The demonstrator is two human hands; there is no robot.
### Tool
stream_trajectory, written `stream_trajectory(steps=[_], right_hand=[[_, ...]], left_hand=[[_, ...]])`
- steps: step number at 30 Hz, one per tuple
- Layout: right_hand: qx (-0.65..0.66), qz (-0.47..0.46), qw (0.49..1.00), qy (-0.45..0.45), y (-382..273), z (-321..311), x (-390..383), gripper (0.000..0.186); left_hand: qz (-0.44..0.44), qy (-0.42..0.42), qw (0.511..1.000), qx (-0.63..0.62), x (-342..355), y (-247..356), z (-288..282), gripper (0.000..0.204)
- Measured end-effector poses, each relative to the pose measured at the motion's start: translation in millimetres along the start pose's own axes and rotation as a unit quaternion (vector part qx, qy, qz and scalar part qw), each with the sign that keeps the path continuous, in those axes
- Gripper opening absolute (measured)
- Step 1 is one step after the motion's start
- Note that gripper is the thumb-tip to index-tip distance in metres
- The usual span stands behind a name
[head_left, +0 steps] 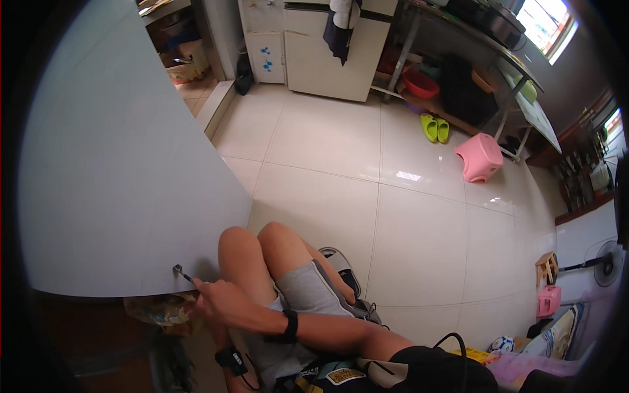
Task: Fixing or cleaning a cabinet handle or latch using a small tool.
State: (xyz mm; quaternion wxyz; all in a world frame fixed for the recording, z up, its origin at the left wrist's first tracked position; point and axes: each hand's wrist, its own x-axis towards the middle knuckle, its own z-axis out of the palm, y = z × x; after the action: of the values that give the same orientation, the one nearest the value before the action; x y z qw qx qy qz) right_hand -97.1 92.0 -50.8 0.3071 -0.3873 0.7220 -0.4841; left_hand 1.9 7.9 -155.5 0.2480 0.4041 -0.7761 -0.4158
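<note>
My right hand reaches across my knees, closed on a thin tool whose tip is at a small dark metal fitting near the lower edge of a large white panel. I cannot make out the tool's exact kind. My left hand is low behind my right hand, by the panel's edge; its fingers are mostly hidden. A crumpled plastic bag lies under that edge.
Around the tiled floor are a white fridge, a metal table with a red basin below, green clogs, a pink stool, a fan and a doorway step at back left.
</note>
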Motion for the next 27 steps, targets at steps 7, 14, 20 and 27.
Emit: stream_trajectory(steps=[7,14,20,27], right_hand=[[0.004,-0.057,0.995,0.079,13.6,36.1,11.2,0.037],[0.001,-0.037,0.999,0.036,-2.3,14.0,6.8,0.038],[0.000,-0.011,1.000,0.018,4.2,10.7,7.1,0.044],[0.018,-0.022,0.999,0.021,35.8,7.9,13.6,0.044]], left_hand=[[0.009,-0.008,1.000,-0.009,-2.0,-6.0,1.2,0.025],[0.025,-0.010,0.999,-0.019,1.2,-1.3,1.2,0.025],[0.034,-0.004,0.999,-0.021,4.3,3.4,-8.0,0.025],[0.071,-0.001,0.994,-0.081,9.7,17.5,2.1,0.026]])
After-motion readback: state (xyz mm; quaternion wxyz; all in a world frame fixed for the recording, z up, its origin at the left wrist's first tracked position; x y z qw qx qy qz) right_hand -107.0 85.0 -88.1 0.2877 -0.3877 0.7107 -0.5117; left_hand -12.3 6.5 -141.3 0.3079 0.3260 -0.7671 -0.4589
